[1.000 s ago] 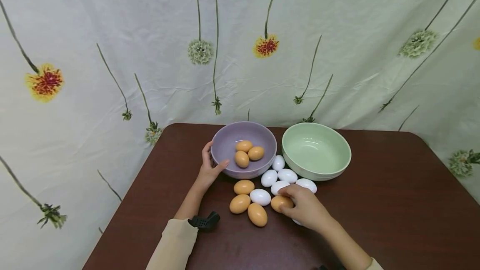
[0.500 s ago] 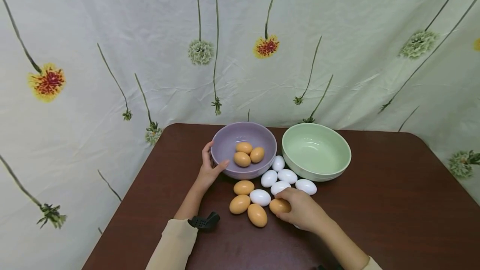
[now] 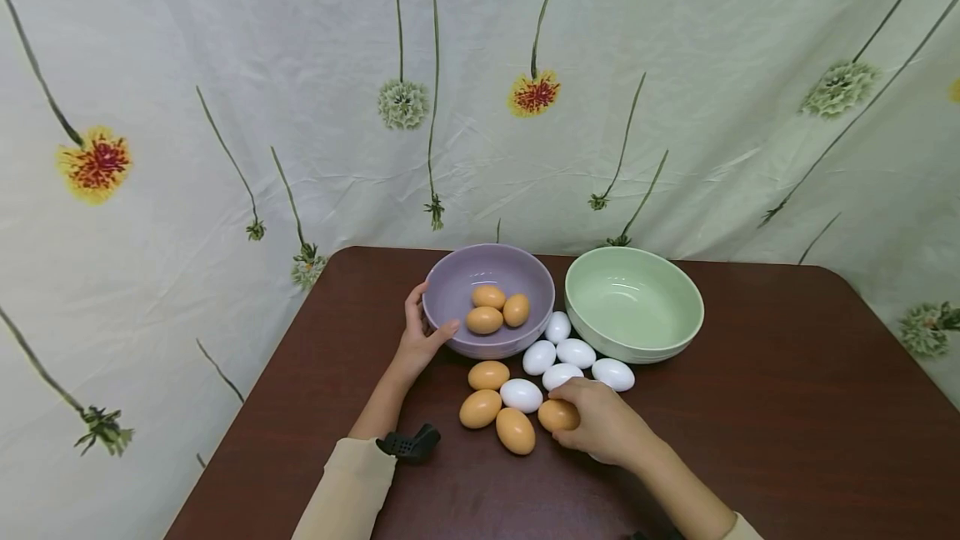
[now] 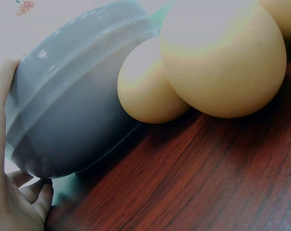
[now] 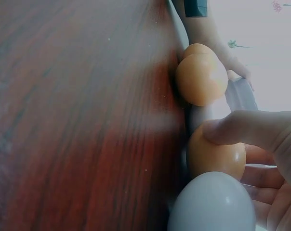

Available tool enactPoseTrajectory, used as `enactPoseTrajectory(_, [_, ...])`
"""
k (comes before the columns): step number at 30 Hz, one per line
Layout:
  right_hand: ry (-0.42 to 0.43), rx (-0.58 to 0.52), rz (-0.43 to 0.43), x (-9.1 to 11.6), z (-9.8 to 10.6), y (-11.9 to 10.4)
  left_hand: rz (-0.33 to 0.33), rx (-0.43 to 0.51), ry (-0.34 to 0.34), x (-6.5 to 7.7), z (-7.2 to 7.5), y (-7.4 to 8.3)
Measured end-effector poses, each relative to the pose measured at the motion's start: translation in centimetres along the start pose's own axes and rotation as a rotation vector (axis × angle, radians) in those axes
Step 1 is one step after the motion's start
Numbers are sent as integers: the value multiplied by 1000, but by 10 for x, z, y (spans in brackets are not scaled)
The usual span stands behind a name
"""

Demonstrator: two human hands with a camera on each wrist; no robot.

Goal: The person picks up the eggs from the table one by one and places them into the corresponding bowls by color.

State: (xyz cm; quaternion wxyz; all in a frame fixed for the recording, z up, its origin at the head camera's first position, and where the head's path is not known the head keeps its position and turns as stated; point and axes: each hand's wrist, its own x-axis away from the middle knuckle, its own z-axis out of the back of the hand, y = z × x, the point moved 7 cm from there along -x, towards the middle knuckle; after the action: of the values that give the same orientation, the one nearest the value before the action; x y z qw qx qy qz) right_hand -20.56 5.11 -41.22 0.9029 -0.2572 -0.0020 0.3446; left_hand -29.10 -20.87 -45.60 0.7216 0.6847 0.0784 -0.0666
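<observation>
Brown and smooth, the egg (image 3: 558,416) I watch sits at the near right of the cluster, long axis roughly left to right; whether it touches the tabletop (image 3: 780,440) I cannot tell. It lies left of the right hand (image 3: 609,425), pinched between thumb and fingers, so that hand is the nearer one. From the egg, the purple bowl (image 3: 491,347) stands far and left, the left hand (image 3: 422,343) gripping its left side. I see the green bowl (image 3: 637,348) far and right.

No writing, label or number is readable here.
</observation>
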Motion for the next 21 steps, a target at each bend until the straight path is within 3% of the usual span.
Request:
enactPoseTrajectory(12, [61,-148,-7,-3,25,-2,-3,2,2,-1,1,-1])
enactPoseTrajectory(21, [81,-164,-18,-15,38,-4,-13,8,-2,-1,1,-1])
